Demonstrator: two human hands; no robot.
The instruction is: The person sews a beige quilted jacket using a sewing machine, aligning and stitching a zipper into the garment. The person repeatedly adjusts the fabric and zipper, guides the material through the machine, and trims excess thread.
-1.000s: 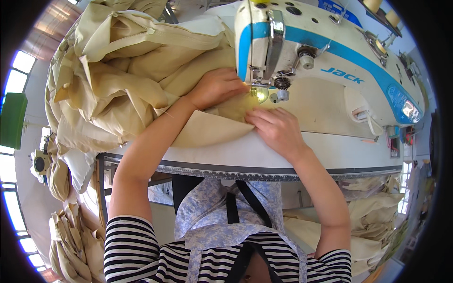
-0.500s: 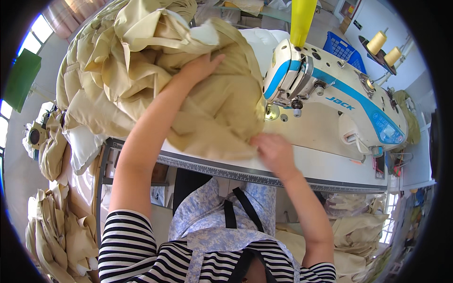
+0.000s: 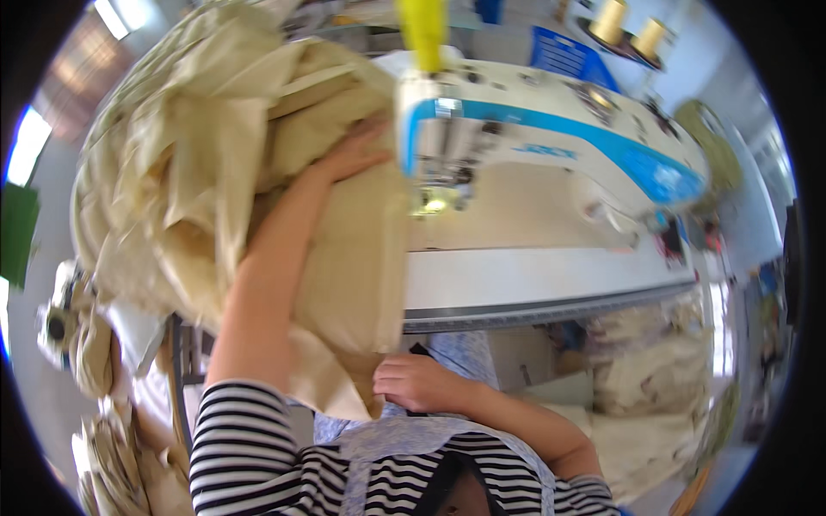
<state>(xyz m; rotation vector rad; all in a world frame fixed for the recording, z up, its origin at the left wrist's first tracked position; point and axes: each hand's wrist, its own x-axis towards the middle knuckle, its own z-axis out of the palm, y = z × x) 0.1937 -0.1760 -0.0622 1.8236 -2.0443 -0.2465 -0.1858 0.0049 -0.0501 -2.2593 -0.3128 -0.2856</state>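
A large heap of beige fabric (image 3: pixel 198 129), folded and bunched, covers the left part of the sewing table. My left hand (image 3: pixel 354 153) lies on it with fingers stretched out, a little blurred. A flat panel of the same cloth runs toward me and hangs over the table's front edge. Close to my body, my right hand (image 3: pixel 417 383) is closed on the edge of that hanging beige fabric. Just right of the cloth stands a white and blue sewing machine (image 3: pixel 533 112), its small lamp (image 3: pixel 434 206) lit near the needle. The needle area itself is too smeared to make out.
The white table top (image 3: pixel 516 275) has a dark ruler strip along its front edge. A yellow object (image 3: pixel 422 34) rises above the machine head. Behind are a blue basket (image 3: pixel 568 58) and thread cones (image 3: pixel 609 21). More beige cloth (image 3: pixel 645 370) lies below right and hangs lower left.
My right hand has drawn the fabric edge from beside the needle down toward my body, over the table edge. The panel now lies straighter. The whole view has shifted, bringing the machine leftward.
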